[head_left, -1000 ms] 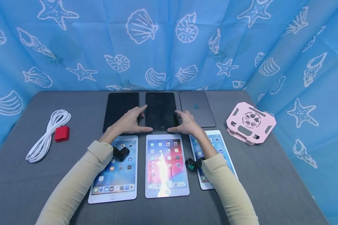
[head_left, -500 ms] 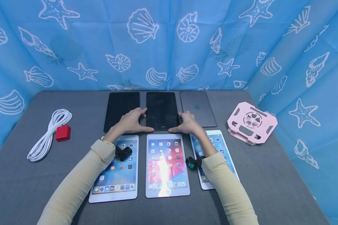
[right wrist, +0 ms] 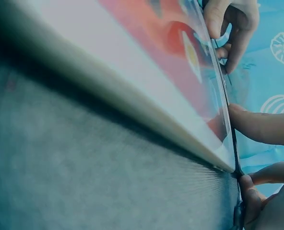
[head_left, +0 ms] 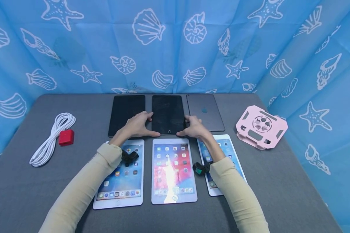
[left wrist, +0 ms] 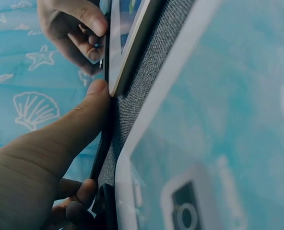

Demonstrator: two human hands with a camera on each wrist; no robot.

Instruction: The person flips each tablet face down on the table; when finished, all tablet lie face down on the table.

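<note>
A black tablet, screen up with its home button toward me, lies in the middle of the back row. My left hand holds its near left corner, thumb along the near edge and fingers at the left side. At the near right corner, my right hand grips it likewise. Both hands show around the tablet's thin dark edge in the wrist views, the left thumb and the right thumb against it. Another black tablet lies to the left, partly behind my left hand. A grey tablet lies back-up on the right.
Nearer me are three white tablets with lit screens: left, middle and right; my forearms cover parts of the outer two. A white cable and red block lie left, a pink stand right. A blue curtain hangs behind.
The head view has shifted very slightly. Both hands stay at the middle black tablet's near corners, and the right fingers now sit close against its right side.
</note>
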